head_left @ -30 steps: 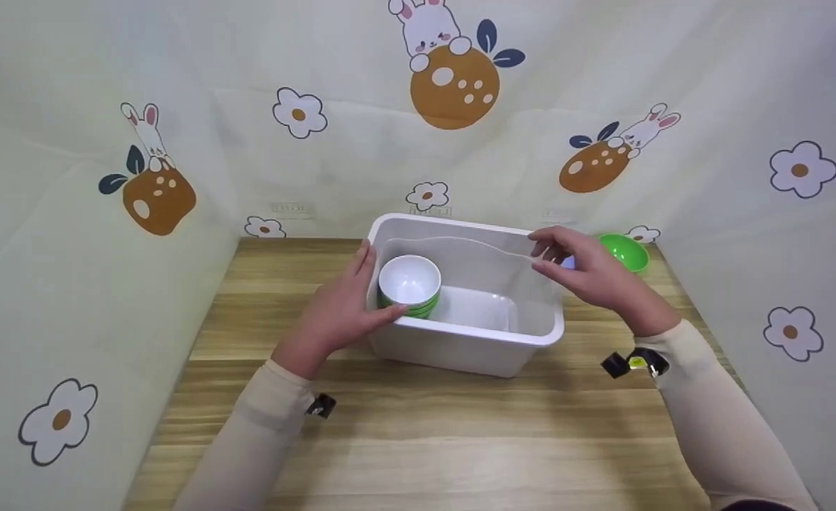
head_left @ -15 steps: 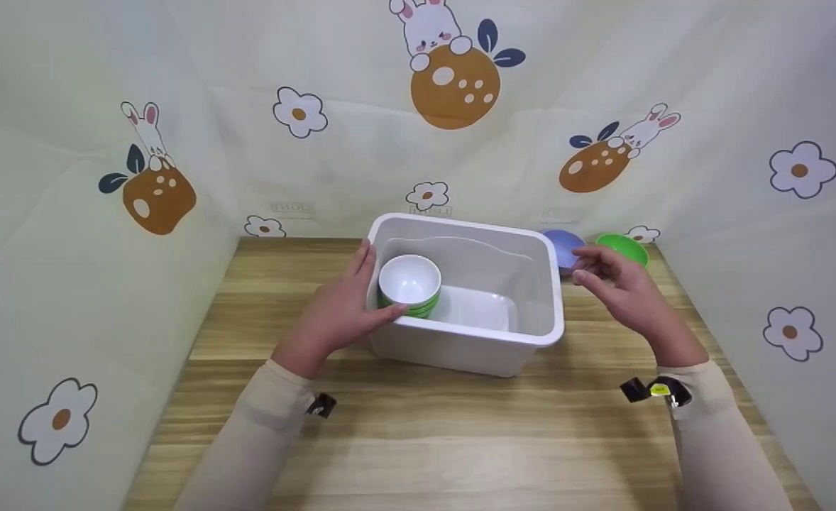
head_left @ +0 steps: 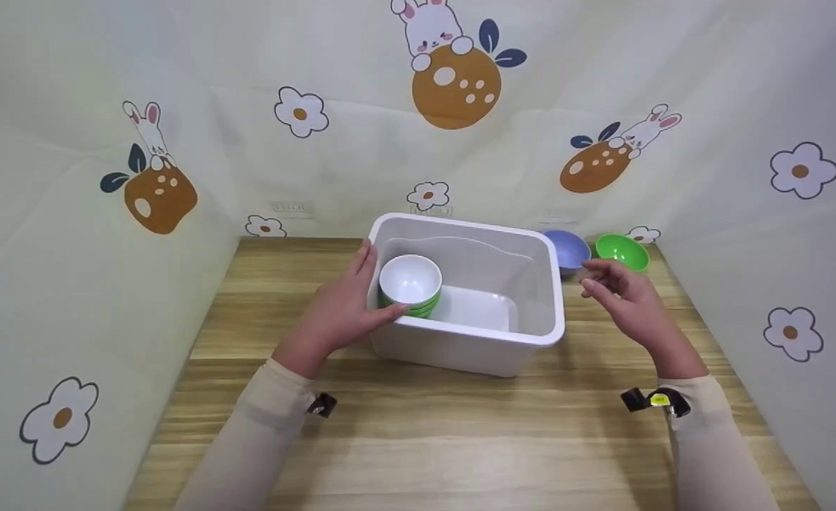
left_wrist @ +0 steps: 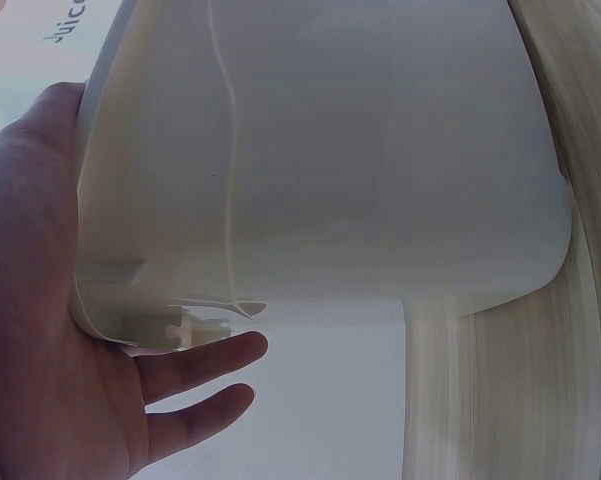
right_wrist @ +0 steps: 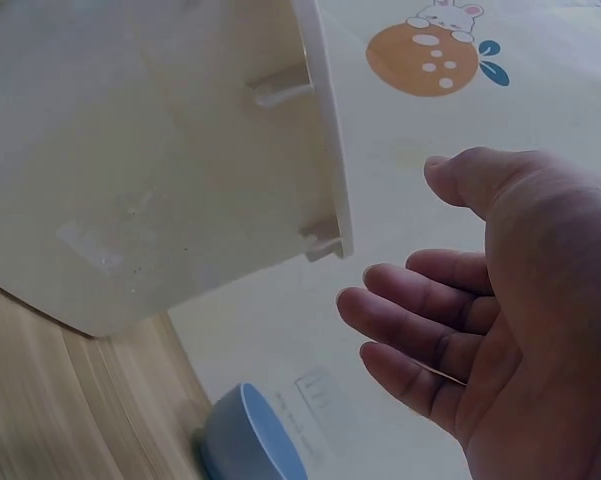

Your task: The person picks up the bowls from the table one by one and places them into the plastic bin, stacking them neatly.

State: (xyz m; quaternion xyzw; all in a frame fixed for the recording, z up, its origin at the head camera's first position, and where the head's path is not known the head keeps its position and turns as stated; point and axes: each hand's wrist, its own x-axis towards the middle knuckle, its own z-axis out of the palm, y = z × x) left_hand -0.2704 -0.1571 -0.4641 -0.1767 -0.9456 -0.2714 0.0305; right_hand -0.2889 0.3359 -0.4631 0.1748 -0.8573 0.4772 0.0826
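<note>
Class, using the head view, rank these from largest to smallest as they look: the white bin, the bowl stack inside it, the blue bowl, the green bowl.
1. White bin
2. Bowl stack
3. Blue bowl and green bowl: too alike to rank; the bin hides part of the blue one.

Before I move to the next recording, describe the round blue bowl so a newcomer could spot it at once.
Find the large white rectangular plastic bin on the wood-grain table. Beyond its right end sits the round blue bowl. Its blue colour sets it apart from the round green bowl farther right.
</note>
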